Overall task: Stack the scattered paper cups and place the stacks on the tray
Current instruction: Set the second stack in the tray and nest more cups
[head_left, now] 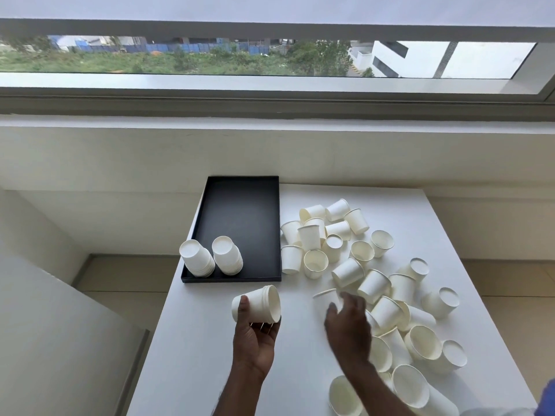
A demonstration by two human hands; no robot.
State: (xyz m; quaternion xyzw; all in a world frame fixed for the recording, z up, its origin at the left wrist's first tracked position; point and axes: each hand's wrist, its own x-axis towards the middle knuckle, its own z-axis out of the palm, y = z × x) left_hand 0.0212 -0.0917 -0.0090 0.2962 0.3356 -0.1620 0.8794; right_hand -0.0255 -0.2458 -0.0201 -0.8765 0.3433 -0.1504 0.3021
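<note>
Left hand [255,334] grips a short stack [258,304] lying sideways, mouth facing right. Right hand [348,322], blurred, looks wrapped round a loose cup [326,297] near the stack's mouth. Next: cup goes left, base first, along the stack's axis. Tray [240,211] is just beyond the stack.

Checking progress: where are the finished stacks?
Head view: both upside-down stacks stand side by side at the black tray's near end, left of the loose cups.
</note>
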